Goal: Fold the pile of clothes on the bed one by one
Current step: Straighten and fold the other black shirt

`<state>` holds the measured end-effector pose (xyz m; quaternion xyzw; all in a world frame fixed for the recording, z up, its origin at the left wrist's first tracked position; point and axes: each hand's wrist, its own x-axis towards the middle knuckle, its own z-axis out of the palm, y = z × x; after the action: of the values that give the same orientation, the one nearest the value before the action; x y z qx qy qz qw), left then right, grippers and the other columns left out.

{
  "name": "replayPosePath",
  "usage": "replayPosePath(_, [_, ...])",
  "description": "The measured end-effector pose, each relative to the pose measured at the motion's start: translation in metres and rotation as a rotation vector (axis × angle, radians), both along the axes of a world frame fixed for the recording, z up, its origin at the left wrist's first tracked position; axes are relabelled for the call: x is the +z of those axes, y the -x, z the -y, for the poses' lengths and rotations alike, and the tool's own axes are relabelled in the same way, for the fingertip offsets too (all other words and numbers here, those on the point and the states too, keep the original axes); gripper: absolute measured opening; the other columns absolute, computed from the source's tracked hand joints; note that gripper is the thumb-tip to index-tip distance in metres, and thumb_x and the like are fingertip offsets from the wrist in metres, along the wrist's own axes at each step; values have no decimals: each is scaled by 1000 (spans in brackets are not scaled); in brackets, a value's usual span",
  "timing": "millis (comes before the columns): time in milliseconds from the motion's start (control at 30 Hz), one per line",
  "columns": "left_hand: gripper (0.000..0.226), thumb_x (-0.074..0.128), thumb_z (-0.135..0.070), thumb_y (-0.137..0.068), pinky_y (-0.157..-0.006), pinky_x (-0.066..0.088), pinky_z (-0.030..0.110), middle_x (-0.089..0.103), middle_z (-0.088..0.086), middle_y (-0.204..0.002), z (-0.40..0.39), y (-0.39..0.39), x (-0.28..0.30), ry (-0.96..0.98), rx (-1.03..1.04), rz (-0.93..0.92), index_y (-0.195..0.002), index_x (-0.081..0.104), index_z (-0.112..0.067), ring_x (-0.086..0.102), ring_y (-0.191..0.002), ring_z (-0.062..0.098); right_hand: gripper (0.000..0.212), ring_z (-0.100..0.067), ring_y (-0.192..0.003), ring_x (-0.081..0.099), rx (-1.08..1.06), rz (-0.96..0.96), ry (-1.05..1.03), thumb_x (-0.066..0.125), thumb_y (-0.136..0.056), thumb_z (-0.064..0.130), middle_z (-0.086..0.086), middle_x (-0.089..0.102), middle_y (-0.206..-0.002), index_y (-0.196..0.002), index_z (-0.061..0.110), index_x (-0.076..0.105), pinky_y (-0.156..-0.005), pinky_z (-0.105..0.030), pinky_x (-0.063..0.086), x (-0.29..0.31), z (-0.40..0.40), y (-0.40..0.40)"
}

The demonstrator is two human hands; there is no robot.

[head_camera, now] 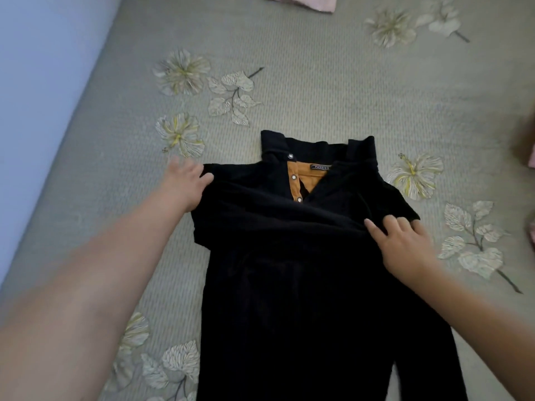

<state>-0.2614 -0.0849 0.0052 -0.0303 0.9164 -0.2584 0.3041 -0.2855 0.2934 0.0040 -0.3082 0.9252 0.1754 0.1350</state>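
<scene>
- The left hand [185, 183] sits at the left shoulder of the black shirt [304, 270]. Its thumb and fingers are curled over the fabric edge there and grip it.
- The black shirt lies collar-far and hem-near on the bed cover [318, 82], roughly centred, with its lower part running out of view at the near edge. The collar is open, showing a tan inner placket [298, 180], a woven label [320, 167] and three visible snap buttons [294, 177].
- Handling, as a judgement: the cloth appears soft and limp and of moderate weight, and it bunches into a ridge between the hands. It is not fragile and not slippery. It will not hold a shape unsupported, so it should be taken at both shoulder seams or at the side edges and kept flat on the bed while it is folded.
- The right hand [405, 244] rests at the right shoulder area. Its fingers are bent and pinch a fold of the black cloth.
- Count: one black shirt in work and two hands on it. One pink garment [304, 1] lies at the far edge. A further pinkish item [531, 160] shows at the far right edge, too cropped to identify.
</scene>
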Motion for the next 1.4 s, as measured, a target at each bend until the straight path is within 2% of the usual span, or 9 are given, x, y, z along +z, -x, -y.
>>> replayPosePath(100, [67,40,-26,-93,-113,7,47,5,10,-153,-24,-16,-19,-189,139,-132,-147,1,-21,2,-141,25,66,-28,-139,14,-87,128,-187,33,-94,28,-14,6,-153,-147,19,-6,-111,-48,13,-25,7,-16])
replayPosePath(200, [63,41,-33,-93,-114,6,41,8,9,-154,-60,-47,-41,-557,121,-276,-146,13,-15,1,-143,23,66,-30,-142,-2,-109,207,-177,31,-94,31,-15,-9,-154,-146,21,-8,-112,-51,6,-40,11,-37])
replayPosePath(433, [59,21,-54,-94,-111,-5,52,-20,-4,-153,-82,-90,-74,-541,215,-4,-143,-8,-40,-21,-139,24,60,-21,-143,2,-237,295,-35,33,-95,39,-11,-3,-155,-147,26,7,-109,-43,16,-41,-7,-74])
replayPosePath(600, [59,36,-42,-95,-112,6,52,-3,3,-156,-96,-81,-55,-522,220,-41,-146,11,-28,-8,-142,26,42,-47,-108,55,-425,76,601,73,-68,-6,-31,58,-115,-108,-10,62,-90,-56,43,-17,-45,-115])
replayPosePath(733, [53,50,-21,-91,-111,15,47,22,18,-150,-145,-96,-43,-761,83,-302,-139,34,-4,12,-141,31,65,-40,-114,50,-931,149,281,74,-75,24,-24,51,-126,-128,-2,47,-94,-48,39,-21,-99,-199])
replayPosePath(833, [56,49,-24,-92,-113,7,43,17,17,-152,-195,-114,-45,-881,-16,-257,-141,29,-4,7,-142,30,42,-27,-105,54,-1136,277,62,55,-89,31,-11,59,-116,-125,11,51,-88,-35,27,-26,-124,-247])
replayPosePath(967, [67,33,-44,-94,-113,-6,38,-2,10,-155,-255,-139,-56,-825,-115,-116,-146,6,-10,-9,-142,24,22,-26,-87,60,-1239,135,218,48,-91,15,-10,69,-96,-101,10,67,-70,-32,14,-23,-141,-250])
replayPosePath(1233, [68,21,-48,-95,-114,-5,38,-12,8,-154,-296,-189,-75,-623,-144,45,-146,-6,-10,-11,-142,22,29,-28,-105,57,-1363,-365,806,49,-92,13,-14,64,-112,-118,4,59,-101,-43,34,8,-199,-161])
replayPosePath(1400, [67,18,-46,-97,-114,-6,37,-17,9,-153,-300,-187,-66,-559,-157,97,-145,-11,-9,-14,-141,23,61,-28,-125,39,-1305,134,399,59,-85,39,-12,42,-138,-138,17,38,-101,-43,30,-25,-209,-192])
